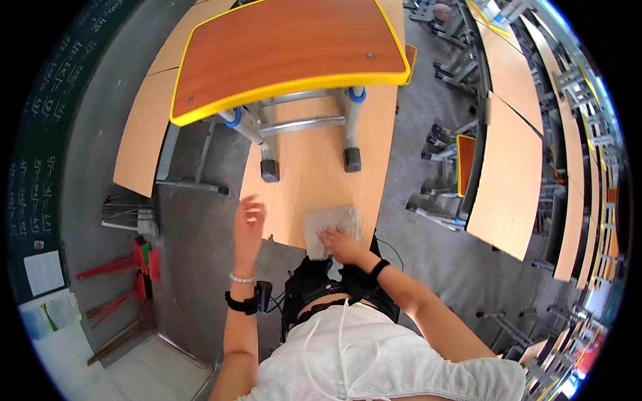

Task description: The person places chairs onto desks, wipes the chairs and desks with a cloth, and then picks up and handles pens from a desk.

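Observation:
My right hand [340, 245] presses on a light grey cloth [328, 220] at the near edge of the desk [307, 154], its fingers bent into the fabric. The cloth lies partly on the desktop, and its lower corner reaches the edge by my body. My left hand [250, 214] is raised near the desk's left corner, slightly blurred, with loosely curled fingers apart and nothing visible in them. Farther along the same desk stands a stool [287, 50] with a brown wooden seat and yellow rim. Its grey metal legs end in black feet on the desktop.
Another desk [144, 134] stands to the left, before a chalkboard [47, 113] with writing. Rows of desks [505, 180] run along the right, with a brown seat [466, 164] tucked under one. Red-handled tools [110, 266] and a metal rack [130, 215] are on the left floor.

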The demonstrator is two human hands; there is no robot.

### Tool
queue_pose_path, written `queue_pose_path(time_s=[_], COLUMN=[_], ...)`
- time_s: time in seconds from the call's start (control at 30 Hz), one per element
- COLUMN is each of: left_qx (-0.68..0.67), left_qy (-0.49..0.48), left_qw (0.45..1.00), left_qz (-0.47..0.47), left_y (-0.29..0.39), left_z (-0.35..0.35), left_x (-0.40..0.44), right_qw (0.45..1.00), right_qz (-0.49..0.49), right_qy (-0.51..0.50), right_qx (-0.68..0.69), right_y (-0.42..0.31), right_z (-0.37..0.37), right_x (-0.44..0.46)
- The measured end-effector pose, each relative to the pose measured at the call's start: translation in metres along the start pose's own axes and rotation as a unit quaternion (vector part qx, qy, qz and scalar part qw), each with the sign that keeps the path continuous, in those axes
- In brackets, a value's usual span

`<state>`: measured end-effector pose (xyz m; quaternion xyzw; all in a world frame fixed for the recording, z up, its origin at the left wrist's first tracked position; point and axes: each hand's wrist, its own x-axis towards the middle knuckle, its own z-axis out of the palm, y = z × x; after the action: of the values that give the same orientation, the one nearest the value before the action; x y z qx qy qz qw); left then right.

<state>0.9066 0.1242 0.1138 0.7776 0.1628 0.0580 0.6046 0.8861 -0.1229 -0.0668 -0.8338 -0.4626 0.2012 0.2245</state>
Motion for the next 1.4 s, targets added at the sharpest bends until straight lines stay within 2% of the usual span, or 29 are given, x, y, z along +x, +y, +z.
queue_pose_path(time_s=[0.07, 0.1, 0.13, 0.17, 0.2, 0.23, 0.27, 0.33, 0.37, 0.4, 0.47, 0.5, 0.53, 0.6, 0.67, 0.73, 0.8, 0.83, 0.87, 0.97, 1.0, 1.03, 1.07, 1.17, 1.27, 1.37, 1.4], left_qx=[0.162, 0.082, 0.14, 0.151, 0.16, 0.315, 0.335, 0.158, 0.157, 0.154, 0.063, 0.016, 0.001, -0.029, -0.013, -0.011, -0.024, -0.063, -0.11, -0.197, -0.179, -0.149, -0.193, -0.23, -0.273, -0.267, -0.241], left_qy=[0.161, 0.244, 0.325, 0.366, 0.4, 0.39, 0.36, 0.331, 0.3, 0.268, 0.187, 0.147, 0.152, 0.16, 0.177, 0.185, 0.181, 0.207, 0.199, 0.254, 0.311, 0.353, 0.407, 0.47, 0.46, 0.418, 0.382], left_qw=[0.964, 0.957, 0.921, 0.892, 0.877, 0.834, 0.85, 0.924, 0.94, 0.951, 0.978, 0.986, 0.985, 0.982, 0.98, 0.979, 0.978, 0.971, 0.969, 0.938, 0.927, 0.918, 0.887, 0.843, 0.839, 0.863, 0.888], left_qz=[0.133, 0.131, 0.164, 0.22, 0.211, 0.233, 0.192, 0.106, 0.042, -0.021, -0.062, -0.081, -0.085, -0.095, -0.087, -0.09, -0.102, -0.106, -0.096, -0.128, -0.107, -0.101, -0.104, -0.128, -0.103, -0.099, -0.089], left_y=[0.035, 0.067, 0.093, 0.112, 0.131, 0.144, 0.154, 0.151, 0.159, 0.168, 0.154, 0.149, 0.151, 0.158, 0.168, 0.167, 0.154, 0.153, 0.134, 0.14, 0.15, 0.155, 0.155, 0.173, 0.171, 0.175, 0.176], left_z=[-0.011, -0.014, -0.022, -0.032, -0.043, -0.064, -0.078, -0.095, -0.091, -0.089, -0.093, -0.095, -0.093, -0.083, -0.069, -0.071, -0.078, -0.069, -0.077, -0.04, -0.017, -0.003, 0.01, 0.047, 0.067, 0.081, 0.084], left_x=[0.024, 0.035, 0.047, 0.06, 0.073, 0.087, 0.104, 0.149, 0.168, 0.184, 0.209, 0.213, 0.211, 0.205, 0.195, 0.184, 0.169, 0.152, 0.136, 0.065, 0.045, 0.029, 0.014, -0.012, -0.014, -0.01, -0.01], right_qw=[0.997, 0.995, 0.993, 0.993, 0.994, 0.994, 0.996, 0.999, 0.999, 0.988, 0.955, 0.938, 0.916, 0.891, 0.87, 0.869, 0.848, 0.851, 0.849, 0.858, 0.835, 0.839, 0.843, 0.835, 0.842, 0.828, 0.81], right_qz=[-0.029, -0.041, -0.051, -0.046, -0.04, -0.035, -0.034, 0.02, 0.049, 0.07, 0.259, 0.281, 0.301, 0.293, 0.306, 0.221, 0.186, 0.109, 0.035, 0.052, 0.049, 0.053, 0.056, 0.04, 0.042, 0.058, 0.07], right_qy=[-0.034, -0.052, -0.088, -0.086, -0.084, -0.081, -0.06, -0.012, 0.012, 0.12, 0.112, 0.167, 0.22, 0.323, 0.329, 0.384, 0.385, 0.399, 0.411, 0.372, 0.371, 0.35, 0.327, 0.298, 0.292, 0.293, 0.311], right_qx=[0.056, 0.081, 0.062, 0.061, 0.062, 0.061, 0.054, 0.025, 0.011, 0.064, 0.091, 0.118, 0.147, 0.125, 0.204, 0.22, 0.313, 0.323, 0.33, 0.351, 0.403, 0.413, 0.423, 0.46, 0.452, 0.474, 0.492], right_y=[0.012, 0.024, 0.039, 0.055, 0.069, 0.082, 0.094, 0.112, 0.122, 0.136, 0.161, 0.178, 0.192, 0.2, 0.173, 0.153, 0.107, 0.084, 0.067, 0.044, 0.05, 0.055, 0.059, 0.064, 0.083, 0.093, 0.097], right_z=[-0.021, -0.037, -0.05, -0.059, -0.067, -0.074, -0.082, -0.103, -0.111, -0.113, -0.137, -0.155, -0.177, -0.231, -0.306, -0.353, -0.401, -0.417, -0.426, -0.43, -0.426, -0.429, -0.433, -0.442, -0.454, -0.468, -0.47], right_x=[-0.017, -0.026, -0.032, -0.039, -0.047, -0.052, -0.055, -0.058, -0.06, -0.06, -0.056, -0.052, -0.046, -0.031, -0.011, 0.005, 0.014, 0.016, 0.018, 0.037, 0.045, 0.051, 0.055, 0.076, 0.103, 0.122, 0.126])
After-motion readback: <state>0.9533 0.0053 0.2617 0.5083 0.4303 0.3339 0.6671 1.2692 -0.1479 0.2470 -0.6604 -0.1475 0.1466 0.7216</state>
